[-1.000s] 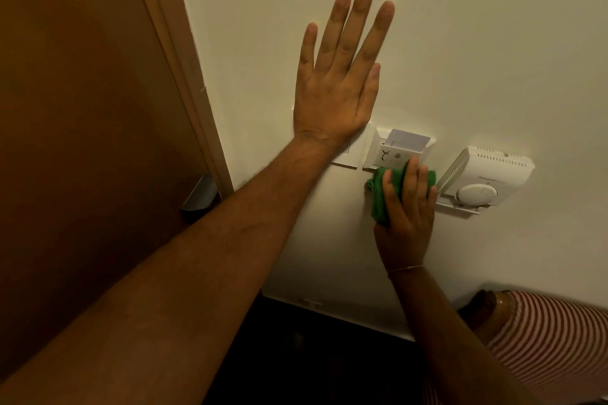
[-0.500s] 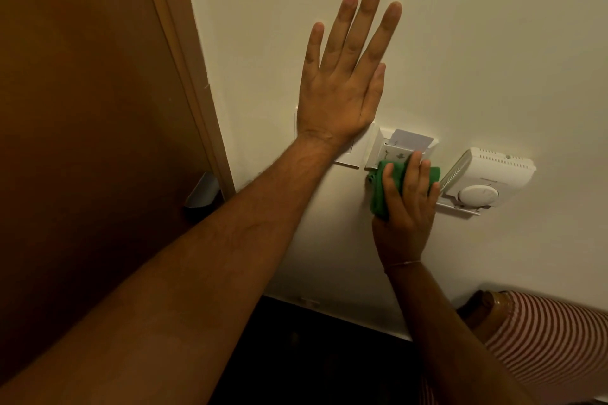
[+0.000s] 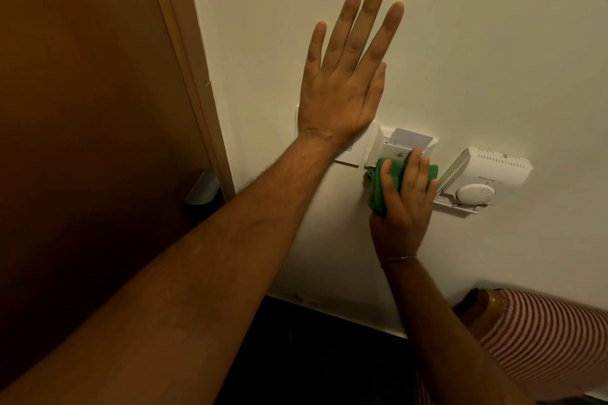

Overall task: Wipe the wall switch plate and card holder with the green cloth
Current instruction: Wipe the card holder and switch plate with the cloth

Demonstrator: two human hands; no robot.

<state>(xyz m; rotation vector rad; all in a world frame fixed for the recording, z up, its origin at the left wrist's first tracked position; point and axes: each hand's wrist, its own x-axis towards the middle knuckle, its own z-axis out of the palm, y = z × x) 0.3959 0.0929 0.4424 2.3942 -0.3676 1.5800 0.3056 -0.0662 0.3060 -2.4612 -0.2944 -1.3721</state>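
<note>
The left hand [image 3: 342, 89] is flat against the wall, palm down, fingers straight and slightly spread, pointing upward, thumb tucked alongside. Its bare forearm stretches up from the lower left, nearly straight. The right hand [image 3: 403, 204] sits lower and to the right, back toward me, fingers [image 3: 415, 171] extended and pressed together over a green cloth [image 3: 378, 191] bunched beneath them. A thin string circles the right wrist, and that forearm rises from the bottom edge.
</note>
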